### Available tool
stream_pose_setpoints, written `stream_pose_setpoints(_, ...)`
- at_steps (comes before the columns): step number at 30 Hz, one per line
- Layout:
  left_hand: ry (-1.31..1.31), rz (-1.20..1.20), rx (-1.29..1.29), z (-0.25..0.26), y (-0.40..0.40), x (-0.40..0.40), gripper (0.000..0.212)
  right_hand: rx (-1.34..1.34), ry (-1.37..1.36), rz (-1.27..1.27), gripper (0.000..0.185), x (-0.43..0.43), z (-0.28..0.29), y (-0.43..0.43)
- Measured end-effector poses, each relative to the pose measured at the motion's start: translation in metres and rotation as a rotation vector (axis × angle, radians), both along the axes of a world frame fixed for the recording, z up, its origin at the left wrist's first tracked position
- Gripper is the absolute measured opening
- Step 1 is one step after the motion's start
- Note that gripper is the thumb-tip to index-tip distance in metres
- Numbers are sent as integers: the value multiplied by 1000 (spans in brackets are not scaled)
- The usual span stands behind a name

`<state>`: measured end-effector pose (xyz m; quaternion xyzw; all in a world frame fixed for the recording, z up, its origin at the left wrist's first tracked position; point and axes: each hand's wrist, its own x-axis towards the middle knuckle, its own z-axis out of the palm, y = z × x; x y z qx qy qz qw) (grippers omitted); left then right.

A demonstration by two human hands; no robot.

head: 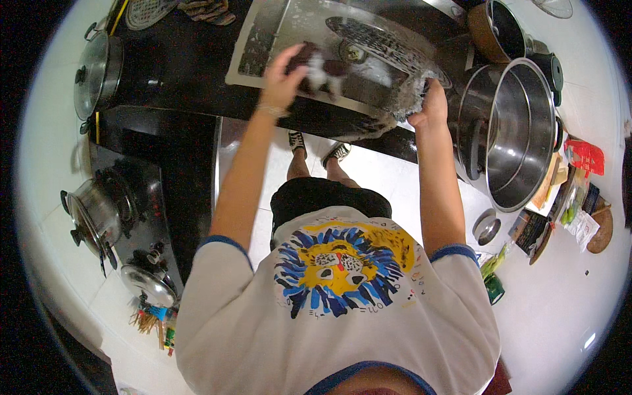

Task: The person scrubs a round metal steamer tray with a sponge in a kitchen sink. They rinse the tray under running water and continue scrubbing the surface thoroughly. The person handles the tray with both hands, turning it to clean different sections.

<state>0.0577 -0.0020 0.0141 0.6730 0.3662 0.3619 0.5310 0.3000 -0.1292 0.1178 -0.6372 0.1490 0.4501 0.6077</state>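
My left hand (282, 81) is over the near left part of a sink (251, 54), its fingers around a dark object with white patches (316, 71). Motion blur hides what that object is. At the sink's right side my right hand (432, 106) grips the edge of a wet, foamy grey thing (407, 96), whose exact kind I cannot tell. Beyond it a large oval dark surface with pale streaks (380, 42) slants across the sink. A round drain strainer (353, 52) shows between my hands. Foam and water smear the near counter edge (375, 128).
A large steel pot (521, 133) stands close to my right forearm, with a brown pot (496, 32) behind it. On the left are a glass-lidded pan (94, 74) and a lidded steel pot (96, 212) on a stove. A metal bowl (487, 229) lies at the right.
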Motion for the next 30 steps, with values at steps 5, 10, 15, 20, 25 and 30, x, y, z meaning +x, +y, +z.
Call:
stream_pose_setpoints(5,347,374,211,18,43,-136,40,136,10,-15,37,2,-10,-6)
stream_pose_setpoints(10,646,170,469,-24,15,-153,37,108,25,14,35,3,-12,-6)
stream_pose_setpoints(15,594,-266,561,-28,-90,-57,45,65,32,6,34,10,-20,-11)
stream_pose_setpoints(20,629,-673,663,-25,-169,62,47,145,47,16,33,9,-16,-10)
stream_pose_setpoints(25,823,-890,405,7,-161,158,42,166,12,-16,32,9,-9,-1)
stream_pose_setpoints(30,657,-280,4,-58,-61,138,36,179,-6,-70,33,12,1,7)
